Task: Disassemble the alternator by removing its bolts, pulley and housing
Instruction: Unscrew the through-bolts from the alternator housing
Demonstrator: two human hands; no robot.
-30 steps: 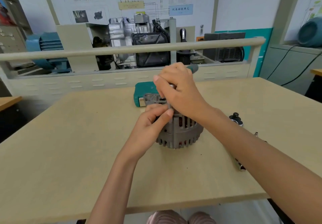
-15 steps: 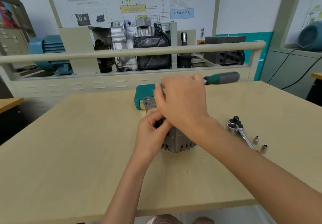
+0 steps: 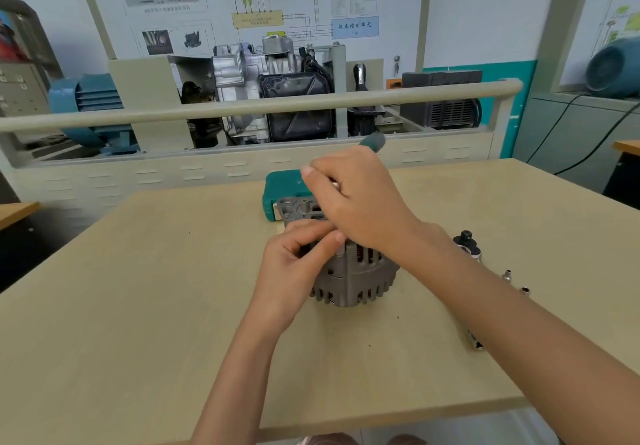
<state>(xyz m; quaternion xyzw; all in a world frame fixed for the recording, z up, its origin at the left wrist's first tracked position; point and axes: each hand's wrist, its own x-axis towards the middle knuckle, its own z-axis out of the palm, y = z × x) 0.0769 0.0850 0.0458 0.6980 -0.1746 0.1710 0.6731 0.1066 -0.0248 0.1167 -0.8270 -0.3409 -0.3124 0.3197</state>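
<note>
Auto-mechanics training workshop/classroom. At 12 o'clock a cutaway engine display sits behind a rail, w/ wiring-diagram boards on the wall above; blue electric motors at 10 & 2 o'clock. Wooden counter carries a ratchet & sockets at 3 o'clock.

Green tool handle now swung rearward.

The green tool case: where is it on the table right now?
In the head view the green tool case lies on the table just behind the alternator, toward the far edge, partly hidden by the right hand.
</note>
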